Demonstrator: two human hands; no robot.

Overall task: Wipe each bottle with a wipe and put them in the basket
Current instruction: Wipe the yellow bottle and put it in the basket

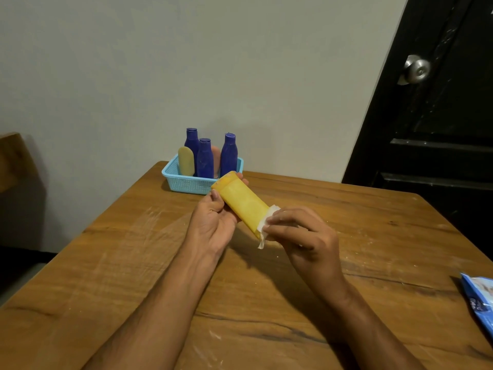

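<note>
Looks like a room in someone's home: scuffed wooden desk (133, 263) pushed against a plain painted wall (186, 62), and a black panelled door (440, 116) with a round metal knob (417, 69) upper right.

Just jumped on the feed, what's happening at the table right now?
A person is wiping a yellow bottle held above the wooden table. The left hand grips its far end while the right hand rubs a white wipe over the near end. The blue basket by the wall already holds three purple bottles, a pale yellow one and a pinkish one. A blue wipes pack lies at the table's right edge.
</note>
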